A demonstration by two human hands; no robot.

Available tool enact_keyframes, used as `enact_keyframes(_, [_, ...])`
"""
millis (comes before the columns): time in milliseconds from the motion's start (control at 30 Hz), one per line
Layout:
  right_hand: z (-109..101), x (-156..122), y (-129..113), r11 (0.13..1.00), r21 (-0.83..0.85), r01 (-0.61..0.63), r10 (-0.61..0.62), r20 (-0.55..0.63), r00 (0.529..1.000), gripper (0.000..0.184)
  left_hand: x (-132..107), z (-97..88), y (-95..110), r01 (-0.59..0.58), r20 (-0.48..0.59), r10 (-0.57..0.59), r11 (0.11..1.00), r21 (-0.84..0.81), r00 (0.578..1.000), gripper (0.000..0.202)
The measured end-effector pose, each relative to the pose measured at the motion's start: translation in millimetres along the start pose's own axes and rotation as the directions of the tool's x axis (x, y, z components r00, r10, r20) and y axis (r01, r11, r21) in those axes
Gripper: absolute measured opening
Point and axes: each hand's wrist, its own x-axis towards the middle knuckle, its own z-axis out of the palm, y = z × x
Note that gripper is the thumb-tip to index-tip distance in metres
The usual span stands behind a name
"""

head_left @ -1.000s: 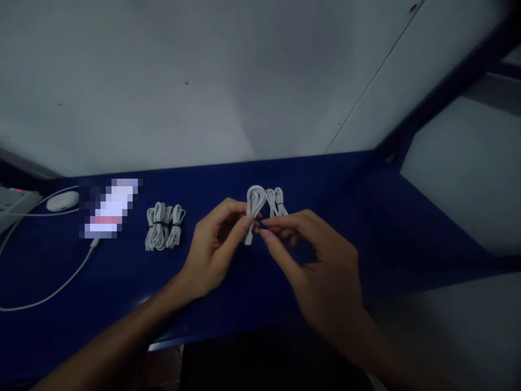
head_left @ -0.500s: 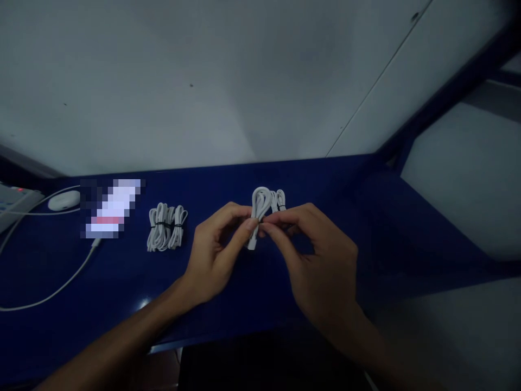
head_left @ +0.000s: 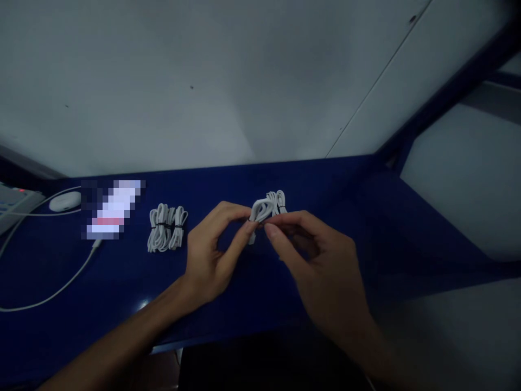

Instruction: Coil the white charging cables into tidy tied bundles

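Note:
My left hand (head_left: 211, 250) and my right hand (head_left: 321, 260) meet over a dark blue table (head_left: 228, 304). Both pinch a small bundle of coiled white cable (head_left: 260, 212) between thumb and fingertips, its loops sticking up above my fingers. A short end of the cable hangs down between the two hands. Right behind it, more white cable loops (head_left: 278, 200) show on the table, partly hidden by the held bundle. Whether a tie is around the held bundle I cannot tell.
Two tied white cable bundles (head_left: 166, 228) lie to the left. Further left are a blurred-out object (head_left: 110, 209), a white oval device (head_left: 64, 201), a grey unit (head_left: 12, 201) with a red light, and a loose white cord (head_left: 52, 290). A white wall (head_left: 203, 81) backs the table.
The held cable bundle has tipped lower and to the right between my fingers, and my right hand has shifted slightly down. The other bundles have not moved.

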Motion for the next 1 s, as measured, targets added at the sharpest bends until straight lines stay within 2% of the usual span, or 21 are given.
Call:
enact_keyframes(100, [-6, 1, 1, 0.937, 0.232, -0.262, 0.225, 0.172, 0.959, 0.013, 1, -1.1, 0, -0.152, 0.003, 0.153, 0.976, 0.156, 0.988, 0.023])
enact_keyframes(167, [-7, 3, 4, 0.85, 0.372, -0.374, 0.283, 0.277, 0.918, 0.016, 2, -1.9, 0, -0.252, 0.031, 0.252, 0.935, 0.248, 0.967, 0.026])
enact_keyframes(267, [-7, 4, 9, 0.719, 0.505, -0.477, 0.311, 0.38, 0.871, 0.017, 3, -3.2, 0, -0.361, 0.062, 0.362, 0.873, 0.328, 0.93, 0.029])
enact_keyframes(400, [-7, 6, 11, 0.637, 0.534, -0.556, 0.331, 0.462, 0.823, 0.015, 5, -5.3, -3, -0.481, 0.103, 0.479, 0.795, 0.371, 0.872, 0.035])
enact_keyframes(500, [-13, 9, 11, 0.59, 0.527, -0.612, 0.347, 0.519, 0.781, 0.014, 7, -7.5, -6, -0.58, 0.169, 0.564, 0.711, 0.398, 0.808, 0.034])
enact_keyframes(567, [-17, 11, 11, 0.571, 0.502, -0.65, 0.355, 0.562, 0.747, 0.014, 8, -9.1, -7, -0.629, 0.202, 0.607, 0.66, 0.411, 0.769, 0.032])
enact_keyframes(633, [-19, 12, 12, 0.566, 0.476, -0.673, 0.354, 0.597, 0.72, 0.015, 7, -10.6, -7, -0.653, 0.231, 0.622, 0.629, 0.421, 0.748, 0.032])
enact_keyframes(733, [-19, 12, 12, 0.573, 0.479, -0.665, 0.347, 0.593, 0.727, 0.014, 7, -12.7, -5, -0.662, 0.271, 0.613, 0.607, 0.44, 0.742, 0.031])
enact_keyframes(800, [-17, 10, 12, 0.608, 0.488, -0.626, 0.332, 0.559, 0.759, 0.013, 6, -13.6, -5, -0.654, 0.275, 0.602, 0.608, 0.451, 0.749, 0.027])
enact_keyframes(900, [-14, 7, 14, 0.706, 0.458, -0.54, 0.31, 0.486, 0.817, 0.011, 6, -12.8, -6, -0.651, 0.273, 0.6, 0.608, 0.455, 0.752, 0.027])
enact_keyframes(1000, [-12, 5, 17, 0.762, 0.433, -0.481, 0.285, 0.444, 0.85, 0.005, 5, -8.9, -8, -0.633, 0.238, 0.598, 0.631, 0.449, 0.765, 0.032])
